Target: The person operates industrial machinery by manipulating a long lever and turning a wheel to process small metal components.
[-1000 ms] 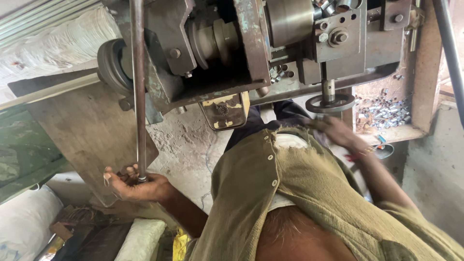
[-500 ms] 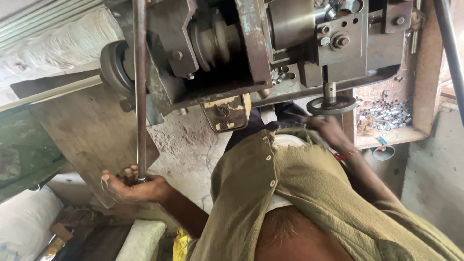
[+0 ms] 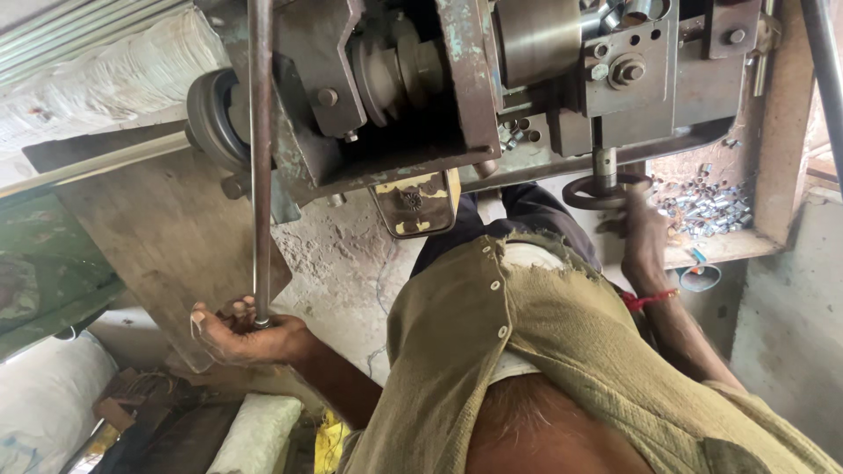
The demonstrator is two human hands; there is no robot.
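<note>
Right hand [image 3: 645, 237] has slid up onto the small handwheel [image 3: 604, 189] under the machine [image 3: 421, 88] and now grasps its rim. Left hand [image 3: 241, 333] stays clenched round the long steel rod's [image 3: 260, 158] lower end, probably steadying it upright.

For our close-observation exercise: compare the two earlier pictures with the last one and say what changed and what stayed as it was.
The right hand moved up from beside the handwheel to touch its rim. The left hand kept its grip on the lower end of the long metal rod. The machine and the small metal pieces stayed put.
</note>
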